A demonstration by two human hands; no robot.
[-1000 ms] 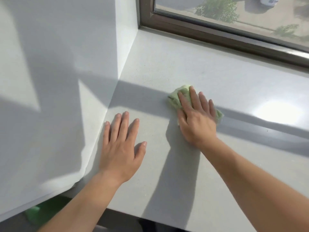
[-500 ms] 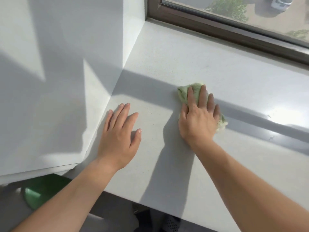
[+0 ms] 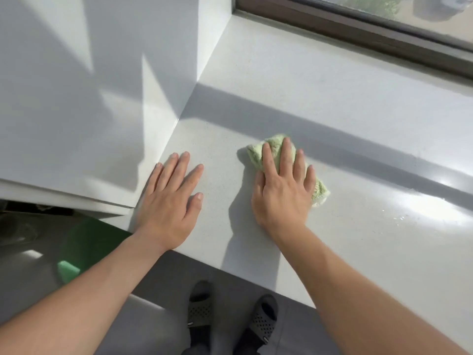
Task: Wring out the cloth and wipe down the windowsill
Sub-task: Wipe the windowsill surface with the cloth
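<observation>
A pale green cloth [image 3: 258, 149] lies bunched on the light grey windowsill [image 3: 332, 111]. My right hand [image 3: 284, 185] presses flat on the cloth with straight fingers, and the cloth shows past the fingertips and at the right of the palm. My left hand [image 3: 169, 198] rests flat on the bare sill near its left end, fingers spread, holding nothing. A wet sheen shows on the sill to the right of the cloth.
A white side wall [image 3: 89, 98] meets the sill at the left. The dark brown window frame [image 3: 358, 29] runs along the back. Below the sill's front edge are a green bucket [image 3: 87, 242] at the left and my feet in dark slippers [image 3: 230, 319].
My right hand has slid the cloth toward the sill's front edge and slightly left. The view has tilted down, so the floor, bucket and slippers show. My left hand stays in place.
</observation>
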